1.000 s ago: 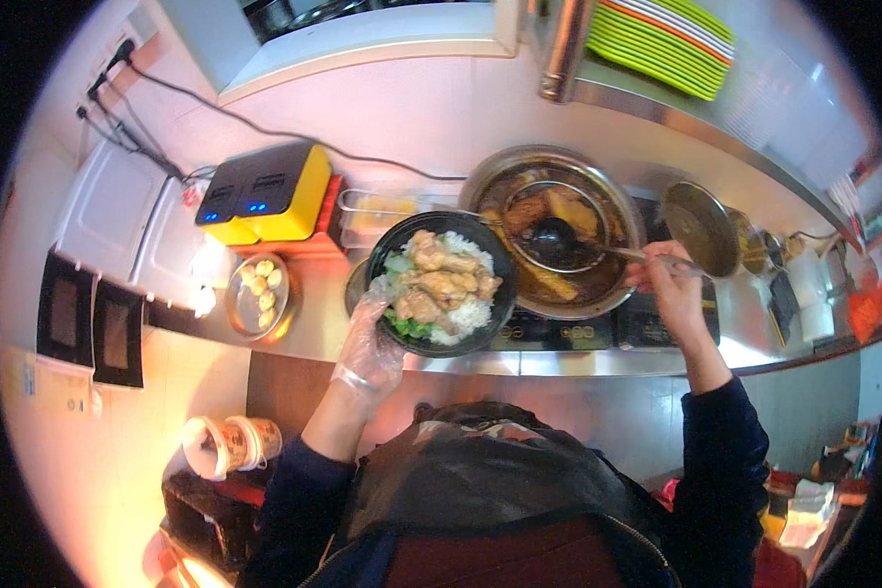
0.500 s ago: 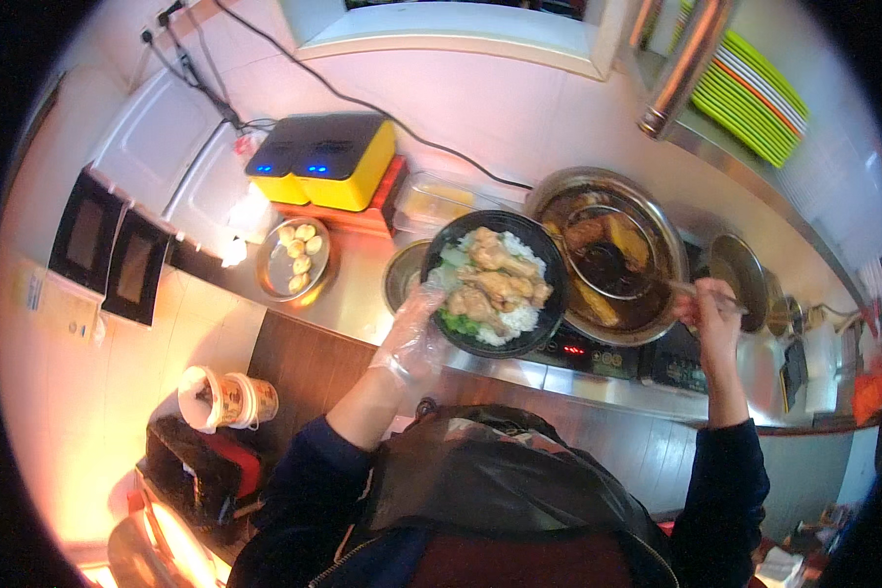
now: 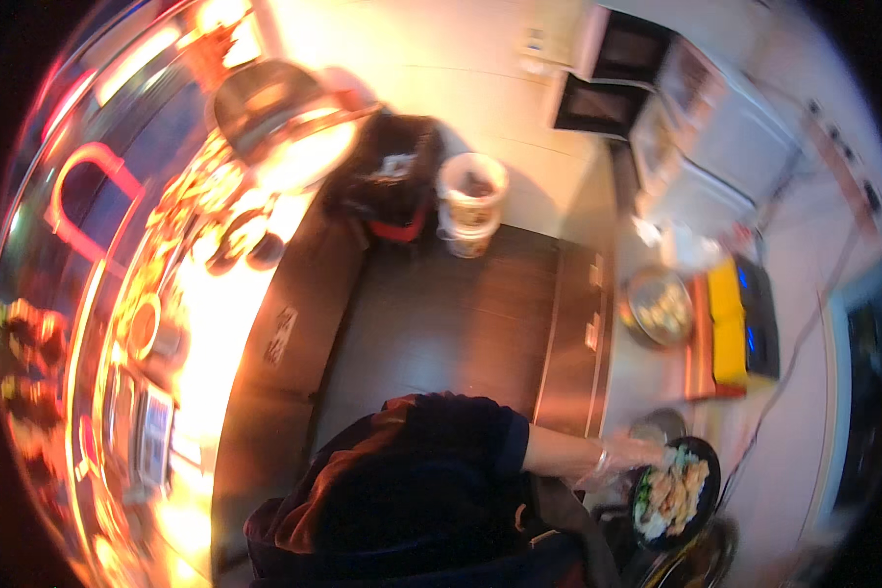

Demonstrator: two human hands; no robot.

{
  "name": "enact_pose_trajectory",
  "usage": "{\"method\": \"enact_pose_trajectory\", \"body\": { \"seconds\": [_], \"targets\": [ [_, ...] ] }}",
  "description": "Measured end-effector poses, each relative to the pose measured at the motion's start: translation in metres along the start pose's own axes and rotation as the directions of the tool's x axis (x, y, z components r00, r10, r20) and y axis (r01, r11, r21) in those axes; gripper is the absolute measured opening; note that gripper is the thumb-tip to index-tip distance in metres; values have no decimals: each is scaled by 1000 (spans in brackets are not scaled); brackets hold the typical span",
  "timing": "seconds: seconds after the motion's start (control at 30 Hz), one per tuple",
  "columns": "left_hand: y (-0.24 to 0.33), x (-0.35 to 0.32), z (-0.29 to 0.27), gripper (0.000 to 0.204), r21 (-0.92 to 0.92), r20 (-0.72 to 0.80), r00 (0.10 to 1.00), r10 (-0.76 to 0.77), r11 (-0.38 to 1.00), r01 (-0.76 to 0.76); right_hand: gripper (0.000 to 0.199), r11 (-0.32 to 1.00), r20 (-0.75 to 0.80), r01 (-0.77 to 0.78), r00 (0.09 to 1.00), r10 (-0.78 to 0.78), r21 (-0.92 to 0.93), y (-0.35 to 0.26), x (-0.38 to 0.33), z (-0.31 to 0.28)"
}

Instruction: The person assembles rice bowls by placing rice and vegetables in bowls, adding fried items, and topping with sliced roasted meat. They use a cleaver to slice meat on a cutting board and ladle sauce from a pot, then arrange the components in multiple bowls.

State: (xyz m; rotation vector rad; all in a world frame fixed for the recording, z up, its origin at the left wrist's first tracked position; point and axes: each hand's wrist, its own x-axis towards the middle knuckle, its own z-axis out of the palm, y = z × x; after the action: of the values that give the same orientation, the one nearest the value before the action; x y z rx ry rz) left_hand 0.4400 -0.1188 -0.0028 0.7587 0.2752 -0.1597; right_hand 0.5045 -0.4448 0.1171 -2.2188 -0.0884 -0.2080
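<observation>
At the lower right, my left hand (image 3: 625,463), in a clear plastic glove, grips the near rim of a black bowl (image 3: 712,480). White rice (image 3: 650,524), pale brown chicken pieces (image 3: 674,495) and some greens fill it. Just below the bowl, part of the large pot of dark liquid (image 3: 701,568) shows at the picture's edge. A small metal bowl (image 3: 659,426) sits on the counter beside my gloved hand. My right hand is out of sight.
Further along the right counter are a metal dish (image 3: 629,318) of pale round pieces and a yellow-and-black device (image 3: 730,323). White tubs (image 3: 472,191) and a black-lined bin (image 3: 387,181) stand beyond the dark floor (image 3: 441,323). The left counter holds a scale (image 3: 154,436).
The view has swung left, so the counter now lies at the right and the left side of the room shows. My left hand keeps its hold on the bowl; my right has left the picture.
</observation>
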Motion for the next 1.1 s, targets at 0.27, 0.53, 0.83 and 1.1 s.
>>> {"method": "enact_pose_trajectory", "body": {
  "seconds": [0.27,0.53,0.83,1.1],
  "targets": [
    [32,-151,-61,59,-95,-79,969,234,966,-241,24,966,501,202,826,-257,163,-76,-93,187],
    [64,-303,-152,48,-62,-330,821,466,857,-511,21,941,665,252,665,-339,227,-157,-207,293],
    [57,-391,-251,87,-87,-567,717,406,836,-542,20,936,733,246,582,-352,253,-216,-302,355],
    [73,-436,-298,80,-164,-596,693,405,784,-599,22,967,628,142,738,-246,212,-186,-282,356]
  ]
}}
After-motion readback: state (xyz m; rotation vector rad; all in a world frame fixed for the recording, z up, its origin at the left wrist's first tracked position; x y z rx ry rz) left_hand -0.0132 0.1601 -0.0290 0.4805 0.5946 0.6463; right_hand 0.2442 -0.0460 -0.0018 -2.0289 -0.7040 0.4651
